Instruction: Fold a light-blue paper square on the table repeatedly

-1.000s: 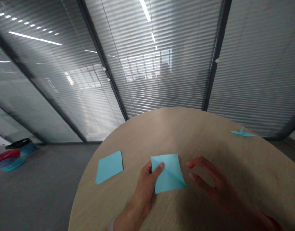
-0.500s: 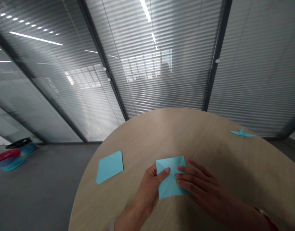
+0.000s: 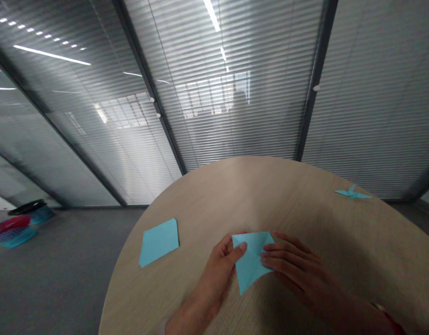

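A light blue folded paper (image 3: 252, 261) lies on the round wooden table (image 3: 305, 200) in front of me, one corner pointing toward me. My left hand (image 3: 219, 270) pinches its left edge, thumb on top and fingers curled under. My right hand (image 3: 294, 270) presses the paper's right side with its fingers stretched flat and close together.
A second blue paper square (image 3: 159, 242) lies flat near the table's left edge. A small blue folded paper crane (image 3: 352, 192) sits at the far right. Glass walls with blinds stand behind the table. Coloured baskets (image 3: 15, 228) rest on the grey floor at the left.
My right hand came down from hovering onto the paper's right side. The paper slid toward me and turned, its lower corner now pointing at me; my left hand kept its pinch.
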`<state>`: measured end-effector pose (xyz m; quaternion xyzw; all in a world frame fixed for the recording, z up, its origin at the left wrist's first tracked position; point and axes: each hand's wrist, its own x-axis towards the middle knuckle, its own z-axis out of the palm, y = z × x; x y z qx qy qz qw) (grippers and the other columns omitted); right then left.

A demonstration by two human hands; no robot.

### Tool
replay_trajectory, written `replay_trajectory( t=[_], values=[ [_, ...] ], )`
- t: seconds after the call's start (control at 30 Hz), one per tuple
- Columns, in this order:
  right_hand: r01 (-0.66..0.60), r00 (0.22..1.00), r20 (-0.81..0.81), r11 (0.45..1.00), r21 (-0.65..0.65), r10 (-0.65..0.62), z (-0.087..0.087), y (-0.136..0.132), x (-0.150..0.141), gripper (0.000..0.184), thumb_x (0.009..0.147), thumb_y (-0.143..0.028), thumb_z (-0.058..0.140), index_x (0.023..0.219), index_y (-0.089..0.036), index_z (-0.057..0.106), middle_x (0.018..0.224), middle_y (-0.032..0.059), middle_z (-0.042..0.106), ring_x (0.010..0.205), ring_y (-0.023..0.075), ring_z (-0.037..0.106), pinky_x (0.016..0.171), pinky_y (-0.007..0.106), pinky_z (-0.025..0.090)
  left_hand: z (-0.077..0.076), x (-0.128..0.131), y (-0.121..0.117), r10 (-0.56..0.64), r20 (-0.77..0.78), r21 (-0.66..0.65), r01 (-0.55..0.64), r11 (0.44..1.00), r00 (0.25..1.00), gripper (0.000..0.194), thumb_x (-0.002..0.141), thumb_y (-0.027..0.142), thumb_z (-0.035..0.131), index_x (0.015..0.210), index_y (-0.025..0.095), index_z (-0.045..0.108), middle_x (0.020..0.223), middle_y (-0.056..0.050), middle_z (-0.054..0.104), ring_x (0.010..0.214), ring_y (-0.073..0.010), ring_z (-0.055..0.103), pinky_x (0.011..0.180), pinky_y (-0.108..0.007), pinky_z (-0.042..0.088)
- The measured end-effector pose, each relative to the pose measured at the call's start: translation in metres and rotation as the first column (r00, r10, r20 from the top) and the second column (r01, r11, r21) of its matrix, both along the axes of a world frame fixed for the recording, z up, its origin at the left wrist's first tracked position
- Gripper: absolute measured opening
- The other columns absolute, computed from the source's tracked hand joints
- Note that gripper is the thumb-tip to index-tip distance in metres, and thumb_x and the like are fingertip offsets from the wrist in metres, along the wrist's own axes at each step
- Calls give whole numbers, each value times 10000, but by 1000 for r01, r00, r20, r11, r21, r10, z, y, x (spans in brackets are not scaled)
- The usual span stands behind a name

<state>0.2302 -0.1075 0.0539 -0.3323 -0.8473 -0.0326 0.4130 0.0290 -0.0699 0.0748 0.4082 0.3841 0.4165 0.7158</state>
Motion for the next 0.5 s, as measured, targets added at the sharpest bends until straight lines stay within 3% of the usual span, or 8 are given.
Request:
replay_trajectory(
  t=[0.1,0.2,0.27,0.37,0.5],
  values=[
    [38,990,-129,996,-81,-48,1,2,1,241,1018,-280,456,1031,-226,691,961,42,801,940,197,744,977,368,556,2,-2,-1,48,-34,10,-48,999,998,561,770,318,771,1280,231,555,1066,-55,700,949,-196,635,865,-322,462],
    [154,934,-257,930,-332,-247,3,1,3,275,956,-424,535,948,-240,739,916,50,813,863,244,768,775,328,633,2,-3,0,47,-95,78,-39,996,994,438,808,331,733,1219,229,621,1264,-70,643,1197,-232,535,1047,-350,353],
    [160,866,-322,823,-545,-382,7,1,5,291,885,-485,598,877,-243,758,846,39,814,786,259,771,707,321,630,3,-2,0,46,-117,115,-32,993,992,285,844,383,686,1060,198,707,1168,-69,682,1159,-240,545,1053,-362,344],
    [-20,791,-433,690,-724,-432,14,4,7,277,809,-492,646,766,-242,757,725,7,783,686,243,742,622,280,594,3,0,-1,33,-58,125,-26,992,998,277,883,429,622,904,176,734,995,-58,704,1017,-227,586,966,-366,424],
    [-173,701,-540,624,-762,-465,11,11,11,270,728,-492,720,734,-224,756,592,-19,687,555,193,643,506,250,507,8,4,-2,-72,-45,137,78,988,996,258,876,411,646,877,163,719,817,-25,683,791,-158,600,781,-290,480]
  ],
)
